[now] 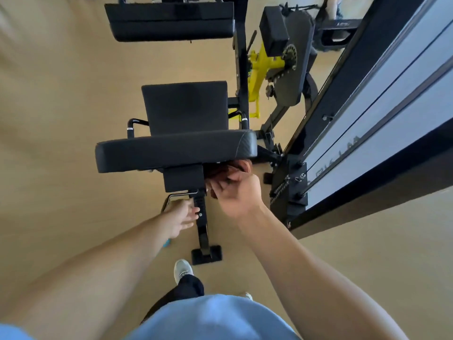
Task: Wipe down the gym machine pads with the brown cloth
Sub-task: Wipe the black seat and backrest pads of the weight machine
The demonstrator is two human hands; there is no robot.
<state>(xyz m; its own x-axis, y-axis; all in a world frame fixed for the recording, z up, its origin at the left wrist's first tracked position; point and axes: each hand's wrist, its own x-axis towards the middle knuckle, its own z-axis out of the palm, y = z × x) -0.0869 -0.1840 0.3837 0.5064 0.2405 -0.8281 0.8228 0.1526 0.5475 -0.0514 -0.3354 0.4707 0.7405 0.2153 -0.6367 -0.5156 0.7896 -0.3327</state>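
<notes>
The right hand (239, 192) held the brown cloth (231, 169) bunched in curled fingers, tucked under the near pad (171, 153) beside its post (202, 217); the left hand (180, 218) lay against that post, fingers relaxed and slightly spread; working half-hidden there, the cloth might well snag on brackets, or knuckles scrape the frame.
</notes>
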